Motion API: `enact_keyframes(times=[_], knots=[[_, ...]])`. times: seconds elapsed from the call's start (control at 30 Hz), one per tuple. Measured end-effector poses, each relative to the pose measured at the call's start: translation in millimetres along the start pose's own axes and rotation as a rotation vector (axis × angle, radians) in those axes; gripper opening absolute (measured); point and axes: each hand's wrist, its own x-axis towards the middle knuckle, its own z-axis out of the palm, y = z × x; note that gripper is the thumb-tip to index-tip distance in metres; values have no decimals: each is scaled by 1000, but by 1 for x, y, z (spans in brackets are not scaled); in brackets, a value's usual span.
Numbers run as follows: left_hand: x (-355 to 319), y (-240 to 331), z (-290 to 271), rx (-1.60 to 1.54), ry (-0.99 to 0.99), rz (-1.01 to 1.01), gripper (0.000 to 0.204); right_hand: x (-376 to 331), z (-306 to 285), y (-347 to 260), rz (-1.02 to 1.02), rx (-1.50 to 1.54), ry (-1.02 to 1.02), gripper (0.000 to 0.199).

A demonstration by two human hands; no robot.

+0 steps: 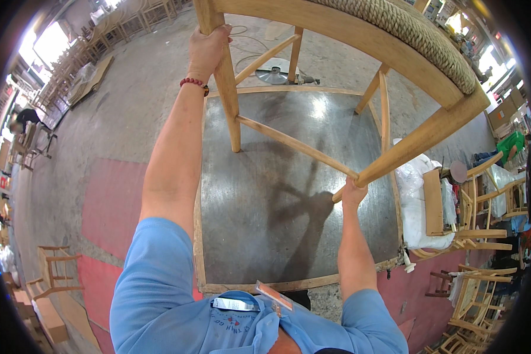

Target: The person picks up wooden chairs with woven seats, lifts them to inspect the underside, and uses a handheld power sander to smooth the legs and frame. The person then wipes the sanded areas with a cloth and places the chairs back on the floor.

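A light wooden chair (348, 32) with a woven rope seat (419, 35) is held tilted in the air above a dark metal-topped table (265, 224). My left hand (207, 50) grips one chair leg high up, near the seat frame; a red bead bracelet sits on that wrist. My right hand (354, 192) grips the lower end of another leg, where a thin stretcher bar meets it. The chair's legs and rungs hang over the tabletop without touching it.
More wooden chairs and chair frames (478, 218) are piled at the right beside white plastic bags (416, 194). A chair frame (56, 271) lies on the floor at the left. Another person (26, 121) bends over at the far left. A round metal disc (275, 74) lies beyond the table.
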Motion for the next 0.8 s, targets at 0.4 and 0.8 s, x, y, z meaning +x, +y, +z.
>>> enact_keyframes(times=[0.4, 0.8], knots=[[-32, 46, 0, 66, 98, 20, 29, 34, -12, 25, 5, 144, -156, 21], [-215, 103, -75, 1008, -39, 412, 39, 8, -149, 32, -111, 67, -356, 36]])
